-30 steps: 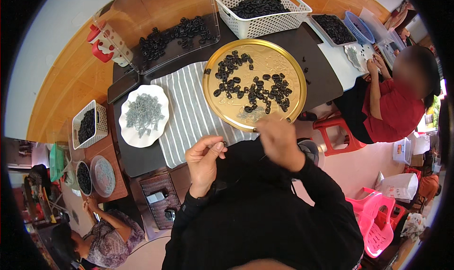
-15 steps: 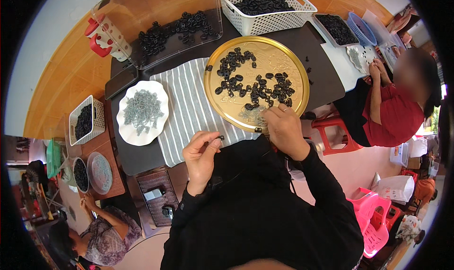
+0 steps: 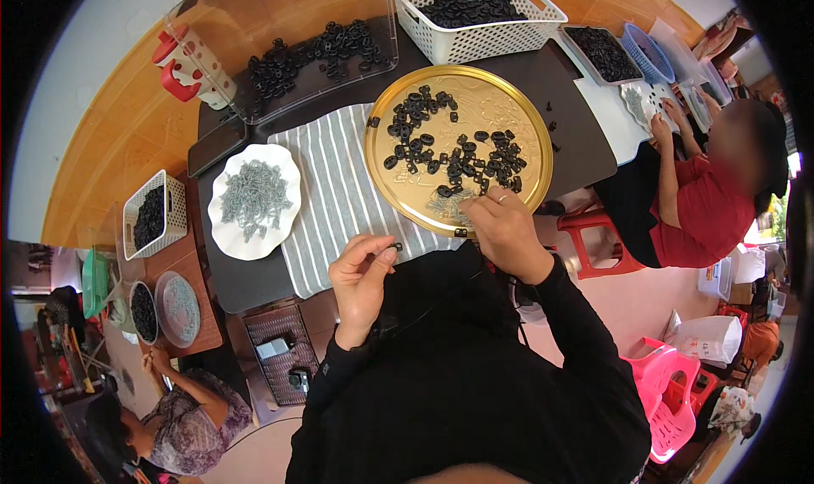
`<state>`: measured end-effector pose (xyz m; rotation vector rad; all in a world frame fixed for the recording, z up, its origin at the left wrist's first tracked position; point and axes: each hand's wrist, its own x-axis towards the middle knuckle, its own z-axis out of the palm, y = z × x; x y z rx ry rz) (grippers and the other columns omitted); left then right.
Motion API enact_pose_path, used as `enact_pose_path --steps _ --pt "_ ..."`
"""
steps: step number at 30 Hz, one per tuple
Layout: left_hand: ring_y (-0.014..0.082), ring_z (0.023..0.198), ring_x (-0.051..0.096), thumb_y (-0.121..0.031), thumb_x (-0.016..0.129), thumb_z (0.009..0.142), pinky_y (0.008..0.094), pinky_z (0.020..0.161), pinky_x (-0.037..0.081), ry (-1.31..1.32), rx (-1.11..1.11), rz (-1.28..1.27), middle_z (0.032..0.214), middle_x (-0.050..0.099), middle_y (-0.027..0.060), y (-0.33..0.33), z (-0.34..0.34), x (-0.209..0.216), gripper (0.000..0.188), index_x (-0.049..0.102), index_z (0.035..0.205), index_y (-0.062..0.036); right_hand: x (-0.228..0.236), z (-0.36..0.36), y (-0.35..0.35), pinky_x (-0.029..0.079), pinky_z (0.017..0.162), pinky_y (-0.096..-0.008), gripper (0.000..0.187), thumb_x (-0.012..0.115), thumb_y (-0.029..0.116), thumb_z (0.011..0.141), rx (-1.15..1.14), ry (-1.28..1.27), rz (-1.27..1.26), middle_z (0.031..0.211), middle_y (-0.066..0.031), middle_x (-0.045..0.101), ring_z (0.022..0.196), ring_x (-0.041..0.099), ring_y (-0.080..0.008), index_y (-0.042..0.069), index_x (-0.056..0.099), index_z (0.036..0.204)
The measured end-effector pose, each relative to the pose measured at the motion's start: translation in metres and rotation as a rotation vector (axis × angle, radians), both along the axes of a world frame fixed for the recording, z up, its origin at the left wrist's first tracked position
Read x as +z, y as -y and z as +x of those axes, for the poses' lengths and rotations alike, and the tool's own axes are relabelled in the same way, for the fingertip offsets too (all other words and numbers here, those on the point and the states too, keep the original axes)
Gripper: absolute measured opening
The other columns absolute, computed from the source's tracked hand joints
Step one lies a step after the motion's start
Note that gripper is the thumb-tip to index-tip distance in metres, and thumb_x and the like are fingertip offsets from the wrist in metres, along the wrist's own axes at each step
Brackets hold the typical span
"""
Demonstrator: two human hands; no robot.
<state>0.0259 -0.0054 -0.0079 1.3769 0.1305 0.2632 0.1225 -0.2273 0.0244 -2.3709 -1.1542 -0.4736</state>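
Note:
My left hand (image 3: 358, 282) pinches a small black plastic piece (image 3: 397, 246) between thumb and fingertips, just off the near edge of a round gold tray (image 3: 509, 89). Over the tray's near right part is my right hand (image 3: 507, 234), its fingertips drawn together at a small heap of pale clear-grey pieces (image 3: 444, 206). Whatever those fingertips hold is hidden. Several black oval plastic pieces (image 3: 465, 157) lie scattered across the tray. One small black piece (image 3: 460, 232) rests at its near rim, beside my right hand.
Left of the tray, a striped grey cloth (image 3: 326, 195) and a white scalloped plate (image 3: 287, 236) of grey pieces lie on the dark table (image 3: 585, 140). Behind stand a white basket (image 3: 483, 43) of black pieces and a clear bin (image 3: 318, 81). Co-workers (image 3: 712, 195) sit at both sides.
My right hand has shifted slightly left over the pale pieces. My left hand keeps its pinch almost unmoved. The co-worker on the right has moved their hands apart.

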Motion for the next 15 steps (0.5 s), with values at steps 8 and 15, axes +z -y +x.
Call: enact_pose_path --steps 8,15 --pt "0.0097 0.073 0.057 0.008 0.064 0.085 0.0213 0.061 0.047 -0.006 -0.008 0.017 0.088 0.060 0.0052 0.001 -0.002 0.000 0.018 0.068 0.102 0.0031 0.004 0.000 -0.006 0.046 0.072 -0.0379 0.020 0.057 0.002 0.073 0.035 0.022 -0.088 0.083 -0.0131 0.056 0.079 0.055 -0.0308 0.001 0.058 0.093" --pt "0.0098 0.073 0.058 0.007 0.065 0.085 0.0211 0.061 0.047 -0.003 -0.009 -0.010 0.088 0.060 0.0052 0.001 -0.002 -0.002 0.018 0.069 0.102 0.0031 -0.001 0.001 0.010 0.045 0.068 -0.0417 0.019 0.057 -0.003 0.078 -0.072 -0.169 0.079 0.084 -0.0159 0.057 0.079 0.056 -0.0344 -0.001 0.057 0.096"
